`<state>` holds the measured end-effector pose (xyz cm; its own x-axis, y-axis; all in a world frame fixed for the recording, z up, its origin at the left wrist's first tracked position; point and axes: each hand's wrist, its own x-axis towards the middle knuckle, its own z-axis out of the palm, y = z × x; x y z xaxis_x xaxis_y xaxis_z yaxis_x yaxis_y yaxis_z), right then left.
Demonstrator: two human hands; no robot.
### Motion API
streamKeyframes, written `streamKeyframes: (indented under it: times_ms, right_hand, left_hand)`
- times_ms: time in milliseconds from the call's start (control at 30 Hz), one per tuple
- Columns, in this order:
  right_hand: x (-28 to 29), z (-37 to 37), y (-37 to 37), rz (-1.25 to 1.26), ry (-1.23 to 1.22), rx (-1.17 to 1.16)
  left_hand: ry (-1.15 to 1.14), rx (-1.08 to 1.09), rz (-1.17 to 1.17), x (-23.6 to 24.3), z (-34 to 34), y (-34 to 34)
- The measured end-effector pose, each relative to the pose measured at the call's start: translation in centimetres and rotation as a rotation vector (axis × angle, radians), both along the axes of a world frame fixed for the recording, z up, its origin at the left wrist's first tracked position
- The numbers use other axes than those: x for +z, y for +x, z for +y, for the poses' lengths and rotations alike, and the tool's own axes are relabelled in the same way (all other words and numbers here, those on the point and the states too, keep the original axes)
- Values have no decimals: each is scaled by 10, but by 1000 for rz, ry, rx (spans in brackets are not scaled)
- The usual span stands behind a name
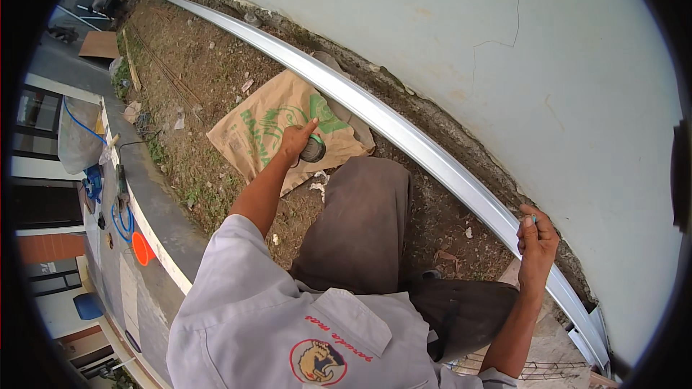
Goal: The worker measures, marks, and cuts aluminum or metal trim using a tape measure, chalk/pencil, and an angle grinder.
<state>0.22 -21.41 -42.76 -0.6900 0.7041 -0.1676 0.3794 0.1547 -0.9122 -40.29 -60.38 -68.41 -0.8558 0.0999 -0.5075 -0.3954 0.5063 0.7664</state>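
My left hand (297,142) is low over a brown paper sack (252,119) with green print, its thumb pointing out. Its fingers close on a dark, ribbed, rounded thing (312,150) with a green edge, whose kind I cannot make out. A long silvery metal channel (346,86) runs from the far left to the near right along the wall. Beside its near part, my right hand (537,241) is raised with the fingers pinched together. A tiny bluish bit shows at the fingertips, too small to name.
A pale wall (548,86) with a crack rises on the right. Soil (194,65) with grass lies around the sack. Left of it runs a raised concrete edge (162,238), with an orange bucket (143,248), blue hose (122,225) and a power tool (121,184) beyond.
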Motion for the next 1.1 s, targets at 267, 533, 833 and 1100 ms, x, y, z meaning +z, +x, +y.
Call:
streamKeyframes:
  times_ms: [267,533,833,1100]
  right_hand:
    - [26,38,-17,104,206,257]
    - [159,31,-35,157,56,251]
    - [321,-24,-46,120,-131,204]
    - [429,-104,-49,85,-284,255]
  left_hand:
    - [-35,51,204,33,-8,-17]
    - [-270,-847,119,256,30,192]
    - [-377,-842,2,373,-12,240]
    - [-159,-680,90,549,-49,275]
